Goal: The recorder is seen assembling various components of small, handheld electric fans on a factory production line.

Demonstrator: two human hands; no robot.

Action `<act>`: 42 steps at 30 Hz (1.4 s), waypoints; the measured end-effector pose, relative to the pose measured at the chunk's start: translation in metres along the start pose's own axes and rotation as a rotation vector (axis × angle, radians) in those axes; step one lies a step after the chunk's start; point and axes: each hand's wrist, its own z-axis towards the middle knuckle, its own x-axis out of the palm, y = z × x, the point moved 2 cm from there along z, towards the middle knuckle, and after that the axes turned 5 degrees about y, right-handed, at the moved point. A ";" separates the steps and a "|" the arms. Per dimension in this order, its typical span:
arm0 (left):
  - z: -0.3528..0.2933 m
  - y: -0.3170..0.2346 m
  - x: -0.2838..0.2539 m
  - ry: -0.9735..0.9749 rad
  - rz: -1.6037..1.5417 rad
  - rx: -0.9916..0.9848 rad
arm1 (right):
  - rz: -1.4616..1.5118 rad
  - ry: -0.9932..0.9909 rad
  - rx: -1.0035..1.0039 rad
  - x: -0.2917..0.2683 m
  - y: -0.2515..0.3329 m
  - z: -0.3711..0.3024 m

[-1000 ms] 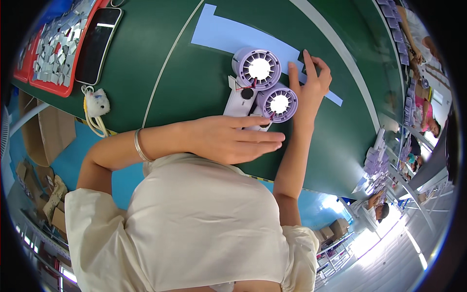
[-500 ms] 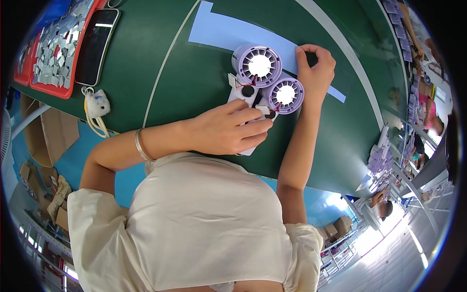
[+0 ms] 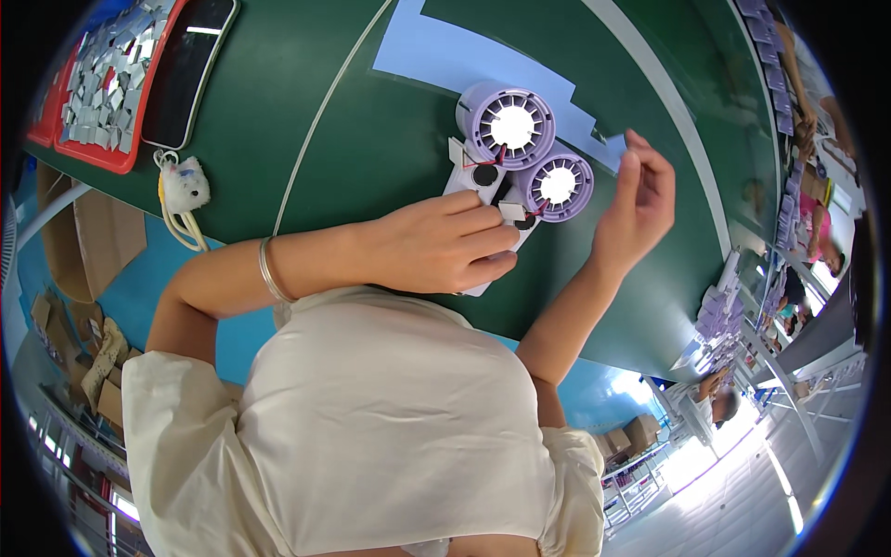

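Observation:
Two lavender round fan housings [image 3: 512, 127] with white finned centres sit side by side on the green table, joined to white bodies with red wires. My left hand [image 3: 445, 243] lies closed over the white bodies [image 3: 467, 176], its fingers curled across them. A light-blue sheet strip [image 3: 483, 58] with a stepped edge lies flat beyond the fans. To the right of the fans, my right hand [image 3: 640, 200] is pinched, thumb against index finger, at a small pale-blue piece [image 3: 616, 146] by the strip's narrow end. Part of that end may be hidden behind the hand.
At the far left stand a red tray [image 3: 139, 148] of small silvery pieces and a dark-screened phone [image 3: 188, 74] with a white plush charm [image 3: 186, 186]. Lavender parts [image 3: 722, 302] line the right side. Cardboard boxes [image 3: 97, 251] are below left; other people work at right.
My right hand has moved right and slightly nearer, away from the fans. A small blue piece now shows at its fingertips. The left hand keeps its hold; the view has shifted slightly.

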 end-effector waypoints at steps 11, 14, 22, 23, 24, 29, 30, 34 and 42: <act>0.001 0.000 0.007 -0.086 0.019 -0.019 | 0.132 0.206 0.117 0.003 0.043 -0.038; 0.001 0.000 0.007 -0.072 0.018 -0.021 | -0.007 0.193 0.057 0.015 0.039 -0.041; 0.000 0.000 0.005 -0.052 -0.024 -0.015 | -0.162 0.091 0.029 0.019 0.037 -0.041; 0.000 0.000 0.004 -0.051 -0.025 -0.015 | -0.153 0.083 0.026 0.018 0.036 -0.041; 0.000 0.000 0.004 -0.049 -0.022 -0.015 | -0.145 0.076 0.024 0.018 0.035 -0.041; 0.000 0.000 0.005 -0.062 -0.014 -0.013 | -0.114 0.084 0.033 0.017 0.033 -0.041; 0.000 0.000 0.005 -0.063 -0.019 -0.013 | -0.105 0.087 0.036 0.017 0.033 -0.041; 0.001 0.001 0.006 -0.080 0.005 -0.022 | -0.088 0.086 0.043 0.017 0.033 -0.040; 0.001 0.001 0.007 -0.092 -0.007 -0.023 | -0.069 0.083 0.034 0.017 0.034 -0.040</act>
